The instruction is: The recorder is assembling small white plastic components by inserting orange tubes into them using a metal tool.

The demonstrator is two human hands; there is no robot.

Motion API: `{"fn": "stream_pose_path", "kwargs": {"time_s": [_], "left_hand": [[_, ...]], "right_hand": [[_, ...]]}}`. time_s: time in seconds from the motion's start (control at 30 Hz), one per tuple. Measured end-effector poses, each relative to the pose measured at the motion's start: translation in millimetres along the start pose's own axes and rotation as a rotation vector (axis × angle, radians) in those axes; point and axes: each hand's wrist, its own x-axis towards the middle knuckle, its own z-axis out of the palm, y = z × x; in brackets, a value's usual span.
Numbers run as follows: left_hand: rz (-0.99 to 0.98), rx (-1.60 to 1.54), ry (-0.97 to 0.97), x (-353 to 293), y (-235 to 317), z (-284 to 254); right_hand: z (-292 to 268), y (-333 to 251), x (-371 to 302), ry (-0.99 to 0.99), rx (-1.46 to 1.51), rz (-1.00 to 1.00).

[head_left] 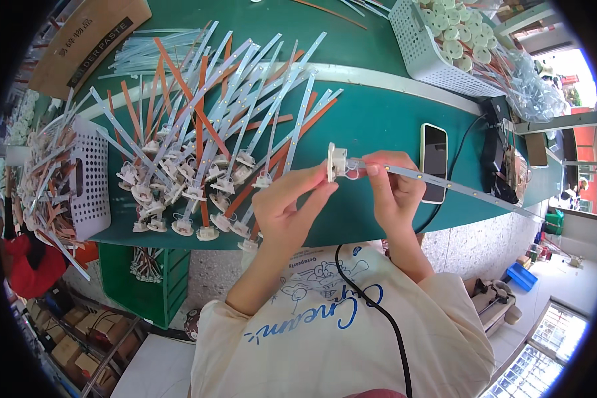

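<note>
Between my hands, above the near edge of the green table, is a white round lamp end cap [336, 163] joined by thin clear wires to a long LED strip [458, 187]. My left hand [292, 202] pinches the cap between thumb and fingers. With thumb and fingertips my right hand [397, 189] grips the strip near its wired end; the strip's far end sticks out to the right. Left of my hands lies a heap of similar LED strips [209, 142], white and orange, with white caps [172, 189] gathered toward the near side.
A phone [434, 162] lies right of my hands, beside a black cable and a black device [501, 156]. White perforated baskets stand at left [91, 192] and far right [418, 56], the latter holding round white parts. A cardboard box [86, 46] and green crate [176, 292] are at left.
</note>
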Motion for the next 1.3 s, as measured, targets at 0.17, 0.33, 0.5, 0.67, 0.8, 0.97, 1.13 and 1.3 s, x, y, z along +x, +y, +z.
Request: {"fn": "stream_pose_path", "kwargs": {"time_s": [0.17, 0.33, 0.5, 0.67, 0.8, 0.97, 1.13, 1.3], "left_hand": [[-0.054, -0.140, -0.008, 12, 3, -14], [-0.005, 0.184, 0.143, 18, 17, -74], [-0.127, 0.861, 0.339, 1, 30, -99], [0.019, 1.099, 0.293, -12, 26, -89], [0.024, 1.040, 0.248, -14, 22, -76], [0.109, 0.986, 0.194, -17, 29, -63], [0.079, 0.947, 0.177, -30, 32, -50], [0.079, 0.911, 0.168, -42, 26, -42]], "right_hand": [[-3, -1, 36, -0.383, -0.042, 0.205], [-38, 57, 150, -1.049, -0.204, 0.496], [-81, 190, 283, -0.380, -1.312, 0.002], [-103, 211, 322, -0.588, -1.382, 0.107], [-105, 186, 321, -0.712, -1.568, 0.075], [-109, 184, 302, -0.639, -1.545, 0.085], [-95, 183, 306, -0.737, -1.573, 0.441], [-98, 107, 314, -0.846, -1.383, -0.112]]}}
